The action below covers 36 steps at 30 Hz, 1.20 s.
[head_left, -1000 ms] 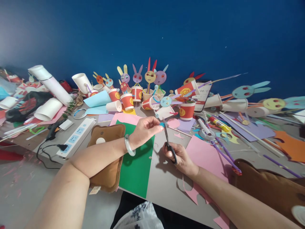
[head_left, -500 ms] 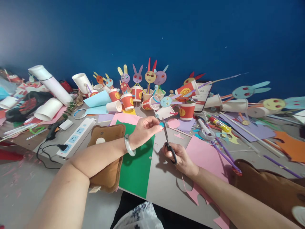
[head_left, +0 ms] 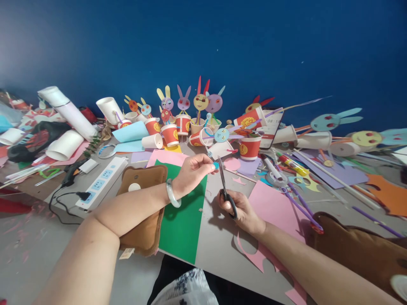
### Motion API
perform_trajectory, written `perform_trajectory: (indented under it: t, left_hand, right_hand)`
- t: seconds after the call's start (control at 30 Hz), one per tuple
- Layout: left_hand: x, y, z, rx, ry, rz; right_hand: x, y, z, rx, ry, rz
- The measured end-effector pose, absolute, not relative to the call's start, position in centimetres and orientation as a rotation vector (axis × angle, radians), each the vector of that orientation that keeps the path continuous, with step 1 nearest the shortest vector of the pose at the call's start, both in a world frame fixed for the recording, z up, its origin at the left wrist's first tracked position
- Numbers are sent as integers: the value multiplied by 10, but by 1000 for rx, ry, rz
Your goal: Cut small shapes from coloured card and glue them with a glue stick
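Between thumb and forefinger, my left hand [head_left: 192, 176] pinches a small piece of blue paper [head_left: 216, 165] above the table. My right hand [head_left: 240, 209] is closed round the black handles of a pair of scissors [head_left: 222, 180]. The blades point up and away from me, just right of the blue paper, and look slightly apart. Under my left hand lies a green sheet [head_left: 182, 224]. A pink sheet with round cut-outs [head_left: 270, 207] lies beneath and beside my right forearm.
Paper cups [head_left: 171, 134] bearing rabbit-faced paper figures [head_left: 183, 103] stand along the blue wall. A power strip [head_left: 102, 184] and a brown cushion [head_left: 140, 207] lie left. Pens, tape [head_left: 276, 179], straws and paper scraps crowd the right, near another brown cushion [head_left: 356, 250].
The blue paper has turned slightly in my left fingers and sits a little apart from the scissor blades. Both hands stay nearly in place.
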State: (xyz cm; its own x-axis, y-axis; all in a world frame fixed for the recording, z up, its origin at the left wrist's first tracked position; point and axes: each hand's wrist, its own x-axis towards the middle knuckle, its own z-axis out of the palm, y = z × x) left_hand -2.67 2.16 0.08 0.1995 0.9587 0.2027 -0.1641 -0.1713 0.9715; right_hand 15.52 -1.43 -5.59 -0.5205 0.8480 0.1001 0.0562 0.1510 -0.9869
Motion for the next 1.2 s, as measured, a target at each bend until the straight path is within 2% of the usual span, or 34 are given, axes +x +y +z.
perform_trajectory:
  t: [1.2]
  left_hand:
    - [-27,23,0,1396,884,1161]
  right_hand:
    - [155,-14,-57,-863,-1705,1484]
